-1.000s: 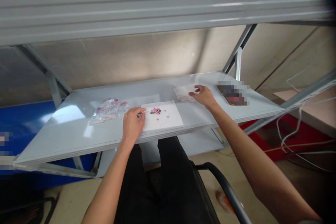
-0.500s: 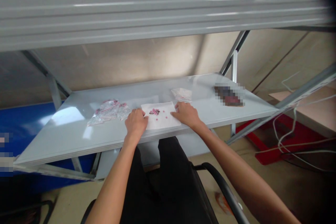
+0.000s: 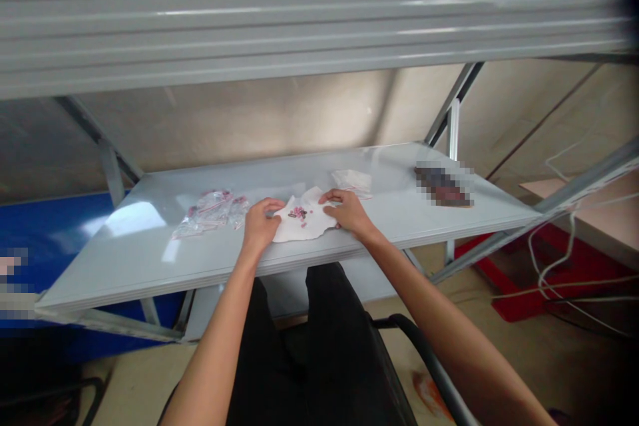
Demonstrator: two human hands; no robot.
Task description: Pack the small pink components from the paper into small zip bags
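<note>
Paper (image 3: 294, 231), side edges pinched by left fingers (image 3: 271, 204) and right fingers (image 3: 332, 196), lies near the table edge (image 3: 299, 256).

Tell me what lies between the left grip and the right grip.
In the head view, a white sheet lies between the left grip and the right grip, bearing small pink pieces and a few dark pieces.

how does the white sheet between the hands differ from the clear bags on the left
The white sheet is opaque; the clear bags are see-through. The sheet is held at its sides by the left hand and right hand, while the bags lie unheld in a heap. The sheet is one piece; the bags are several, overlapping. Pink shows on both.
</note>
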